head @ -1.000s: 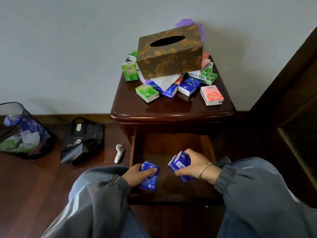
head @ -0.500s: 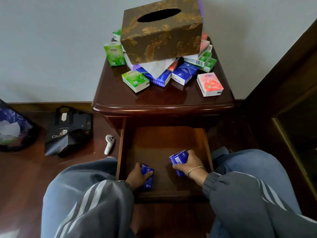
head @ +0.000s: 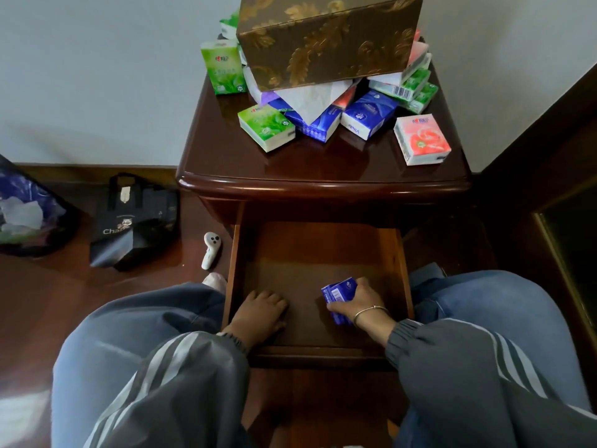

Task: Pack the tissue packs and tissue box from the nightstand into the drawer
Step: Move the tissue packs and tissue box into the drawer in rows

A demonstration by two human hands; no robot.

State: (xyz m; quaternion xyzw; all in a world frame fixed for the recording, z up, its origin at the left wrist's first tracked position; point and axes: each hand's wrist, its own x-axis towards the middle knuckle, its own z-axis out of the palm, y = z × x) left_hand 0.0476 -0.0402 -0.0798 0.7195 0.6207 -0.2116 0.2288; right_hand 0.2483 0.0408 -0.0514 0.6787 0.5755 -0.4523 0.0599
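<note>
The nightstand (head: 323, 171) has its drawer (head: 319, 253) pulled open below the top. My right hand (head: 358, 302) grips blue tissue packs (head: 339, 291) at the drawer's front right, low on its floor. My left hand (head: 260, 313) lies palm down at the front left, fingers curled; the blue pack it carried is hidden beneath it. On top, a brown gold-patterned tissue box (head: 323, 40) sits on a heap of packs: a green pack (head: 266, 126), an upright green pack (head: 223, 67), a blue pack (head: 368, 113) and a red pack (head: 421, 139).
A black bag (head: 135, 221) and a white controller (head: 211, 250) lie on the wooden floor left of the nightstand. A bin with a plastic liner (head: 26, 215) stands at the far left. Dark wooden furniture (head: 549, 156) borders the right. My knees flank the drawer.
Both hands have sunk lower into the drawer with their blue packs. The left pack is now covered by the hand. The view has moved closer to the nightstand.
</note>
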